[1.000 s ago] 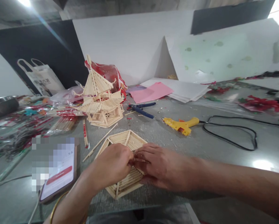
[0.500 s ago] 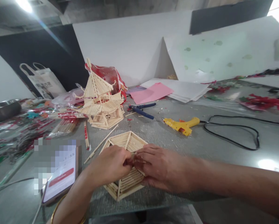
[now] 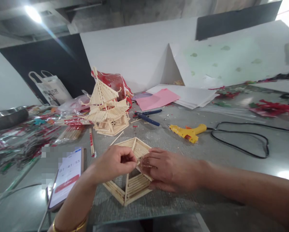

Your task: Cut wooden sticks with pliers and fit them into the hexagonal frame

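A hexagonal frame of thin wooden sticks (image 3: 138, 187) lies on the grey table in front of me, with rows of sticks filling several of its wedges. Over its middle, my left hand (image 3: 116, 164) is closed, thumb and forefinger pinched at a tiny pale piece too small to make out. My right hand (image 3: 170, 169) curls over the frame's right side and grips it, fingertips meeting the left hand's near the centre. Both hands hide part of the frame. A loose wooden stick (image 3: 116, 138) lies just behind it.
Behind stands a wooden stick pagoda model (image 3: 108, 109). Blue-handled pliers (image 3: 148, 118) and a yellow glue gun (image 3: 188, 132) with a black cord lie beyond the hands. A phone (image 3: 68, 177) sits at left, near wrapped supplies (image 3: 16, 141). Pink paper (image 3: 156, 99) lies at the back.
My left hand has shifted slightly up and turned, its thumb and forefinger now showing in a pinch. The right hand stays on the frame. The camera view has tilted a little.
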`<state>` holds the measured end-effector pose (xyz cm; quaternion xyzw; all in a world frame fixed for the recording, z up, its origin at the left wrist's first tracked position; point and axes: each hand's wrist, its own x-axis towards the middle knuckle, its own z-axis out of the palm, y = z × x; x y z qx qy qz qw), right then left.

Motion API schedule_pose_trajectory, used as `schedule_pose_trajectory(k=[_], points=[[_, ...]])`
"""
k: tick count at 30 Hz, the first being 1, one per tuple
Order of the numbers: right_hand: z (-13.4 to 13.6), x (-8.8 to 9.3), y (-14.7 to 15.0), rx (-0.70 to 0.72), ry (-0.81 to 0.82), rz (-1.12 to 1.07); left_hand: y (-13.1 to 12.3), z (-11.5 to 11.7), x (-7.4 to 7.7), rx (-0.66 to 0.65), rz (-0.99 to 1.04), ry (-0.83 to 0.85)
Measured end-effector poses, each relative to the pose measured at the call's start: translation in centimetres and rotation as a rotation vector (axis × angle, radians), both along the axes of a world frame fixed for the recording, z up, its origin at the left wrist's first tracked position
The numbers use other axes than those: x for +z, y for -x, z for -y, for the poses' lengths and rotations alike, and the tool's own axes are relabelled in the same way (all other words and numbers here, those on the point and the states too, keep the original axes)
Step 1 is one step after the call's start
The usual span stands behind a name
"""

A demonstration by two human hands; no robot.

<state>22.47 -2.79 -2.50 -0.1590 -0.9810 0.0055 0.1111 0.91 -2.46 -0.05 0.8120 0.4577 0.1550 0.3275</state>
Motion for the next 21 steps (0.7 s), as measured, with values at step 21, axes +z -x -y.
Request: schedule_pose_trajectory(k=[21], points=[[-1.4, 0.5, -0.9, -0.157, -0.226, -0.158, -1.1, -0.5, -1.0, 0.292, 0.693, 0.328]])
